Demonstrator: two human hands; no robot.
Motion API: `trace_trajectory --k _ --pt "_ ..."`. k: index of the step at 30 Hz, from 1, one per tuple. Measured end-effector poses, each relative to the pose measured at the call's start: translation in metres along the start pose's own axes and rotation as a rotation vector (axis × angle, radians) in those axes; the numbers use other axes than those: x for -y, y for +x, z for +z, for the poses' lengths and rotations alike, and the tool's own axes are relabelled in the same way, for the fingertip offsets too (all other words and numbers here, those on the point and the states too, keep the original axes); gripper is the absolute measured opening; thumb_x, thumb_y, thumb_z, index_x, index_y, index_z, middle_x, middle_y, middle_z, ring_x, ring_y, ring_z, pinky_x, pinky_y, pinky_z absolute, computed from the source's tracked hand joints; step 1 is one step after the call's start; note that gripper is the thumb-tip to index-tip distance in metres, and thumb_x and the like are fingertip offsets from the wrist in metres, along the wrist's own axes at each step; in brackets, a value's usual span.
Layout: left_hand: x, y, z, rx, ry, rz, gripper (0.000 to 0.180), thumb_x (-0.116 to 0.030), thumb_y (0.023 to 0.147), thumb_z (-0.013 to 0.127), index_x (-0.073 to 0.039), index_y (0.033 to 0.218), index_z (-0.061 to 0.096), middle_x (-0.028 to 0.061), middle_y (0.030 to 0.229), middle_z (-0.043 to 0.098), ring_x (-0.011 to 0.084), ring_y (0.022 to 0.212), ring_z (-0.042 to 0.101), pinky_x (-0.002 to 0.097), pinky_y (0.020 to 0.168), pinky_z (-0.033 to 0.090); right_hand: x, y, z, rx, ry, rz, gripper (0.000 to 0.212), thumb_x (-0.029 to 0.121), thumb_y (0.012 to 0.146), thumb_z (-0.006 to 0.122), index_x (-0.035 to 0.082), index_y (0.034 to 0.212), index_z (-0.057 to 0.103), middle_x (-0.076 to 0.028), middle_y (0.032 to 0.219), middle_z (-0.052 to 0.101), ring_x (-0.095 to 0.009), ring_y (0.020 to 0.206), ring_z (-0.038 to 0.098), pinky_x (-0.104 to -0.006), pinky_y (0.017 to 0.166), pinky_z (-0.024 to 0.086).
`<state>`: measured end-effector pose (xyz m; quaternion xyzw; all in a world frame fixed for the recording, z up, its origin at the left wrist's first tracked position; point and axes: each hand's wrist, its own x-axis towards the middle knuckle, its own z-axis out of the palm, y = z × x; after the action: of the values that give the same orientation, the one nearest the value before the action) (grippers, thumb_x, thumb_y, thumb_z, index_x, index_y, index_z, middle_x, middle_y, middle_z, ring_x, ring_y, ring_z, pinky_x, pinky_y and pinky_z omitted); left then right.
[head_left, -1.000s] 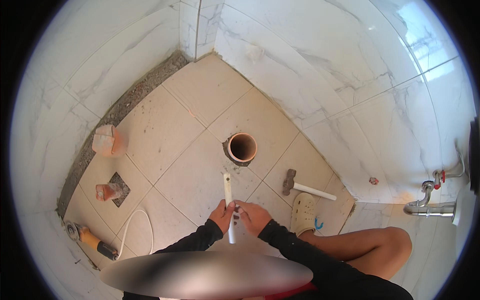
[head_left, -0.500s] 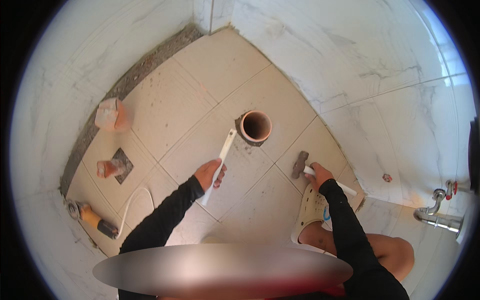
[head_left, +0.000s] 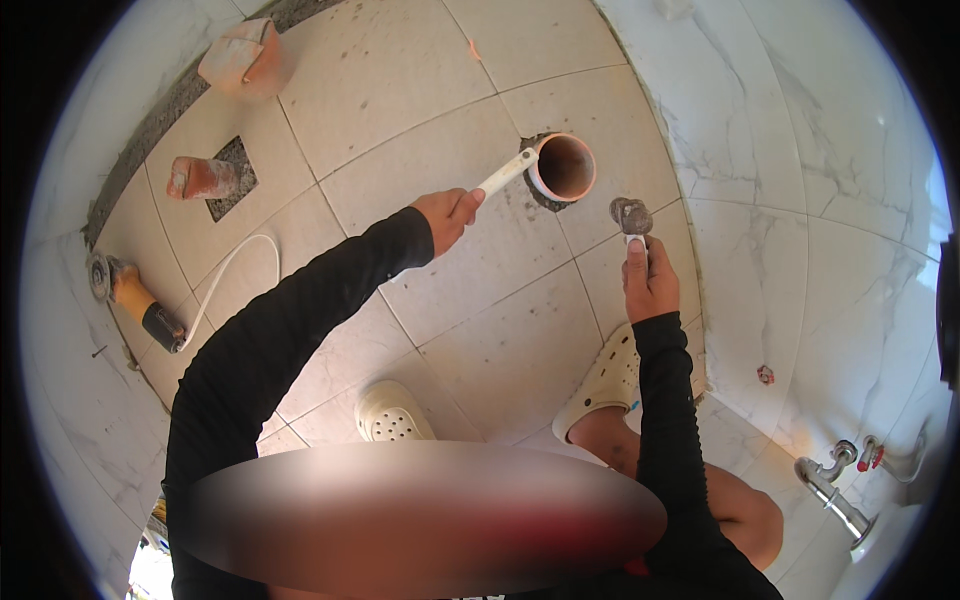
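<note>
gripping flat white strip: left hand | clutching rough brown-headed hammer: right hand | round orange pipe

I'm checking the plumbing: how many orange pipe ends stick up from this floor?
3: an open pipe by the tip of the white bar; a narrower pipe at the square cutout, left; a wider pipe, upper left. Others may be hidden.

You wear this fisheye on your head, the left of a side-by-side pair, facing steeply down. It looks from above, near your left hand and right hand, and wide enough to span tiled floor and marble-patterned walls.
</note>
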<state>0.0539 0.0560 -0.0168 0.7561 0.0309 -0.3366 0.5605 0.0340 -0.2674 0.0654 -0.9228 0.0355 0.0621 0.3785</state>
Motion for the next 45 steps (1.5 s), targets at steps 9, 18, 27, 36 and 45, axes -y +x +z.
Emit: trace_trajectory --k 9,18,27,36,45 --pt "0.004 0.002 -0.003 -0.047 0.196 0.137 0.061 -0.056 0.105 0.027 -0.005 0.089 0.056 0.0069 0.067 0.053 0.0201 0.059 0.052 0.0357 0.062 0.047 0.055 0.016 0.041 0.123 0.210 0.110 0.050 0.050 0.102 0.048 0.001 0.100 0.056 0.000 0.065 0.050 -0.007 0.056 0.046 -0.0247 0.051 0.039" --pt "0.005 0.005 -0.003 -0.031 0.336 0.125 0.066 -0.057 0.105 0.023 -0.003 0.092 0.059 0.0147 0.073 0.062 0.0311 0.070 0.062 0.0407 0.072 0.050 0.089 0.032 0.067 -0.041 0.027 -0.255 0.051 0.051 0.102 0.047 0.002 0.100 0.058 0.000 0.066 0.051 -0.009 0.060 0.049 -0.0266 0.056 0.042" --pt "0.005 0.010 0.007 -0.064 0.317 0.110 0.064 -0.057 0.104 0.026 -0.003 0.093 0.059 0.0139 0.073 0.061 0.0304 0.070 0.061 0.0399 0.072 0.050 0.090 0.035 0.069 0.091 -0.053 -0.059 0.047 0.047 0.103 0.043 0.005 0.118 0.058 -0.020 0.092 0.069 -0.036 0.088 0.069 -0.0394 0.078 0.052" --pt "0.005 0.008 -0.002 -0.080 0.268 0.133 0.064 -0.057 0.104 0.027 -0.003 0.091 0.059 0.0126 0.070 0.059 0.0271 0.065 0.058 0.0386 0.066 0.048 0.077 0.020 0.064 0.057 0.013 0.038 0.053 0.050 0.102 0.045 -0.001 0.114 0.059 -0.017 0.086 0.068 -0.028 0.078 0.066 -0.0353 0.075 0.050" --pt "0.007 0.007 -0.002 -0.092 0.319 0.168 0.064 -0.055 0.105 0.027 -0.001 0.092 0.060 0.0153 0.070 0.061 0.0299 0.066 0.060 0.0400 0.067 0.049 0.081 0.021 0.065 0.070 0.070 -0.018 0.054 0.048 0.103 0.045 0.000 0.126 0.057 -0.020 0.094 0.069 -0.031 0.086 0.068 -0.0355 0.079 0.051"
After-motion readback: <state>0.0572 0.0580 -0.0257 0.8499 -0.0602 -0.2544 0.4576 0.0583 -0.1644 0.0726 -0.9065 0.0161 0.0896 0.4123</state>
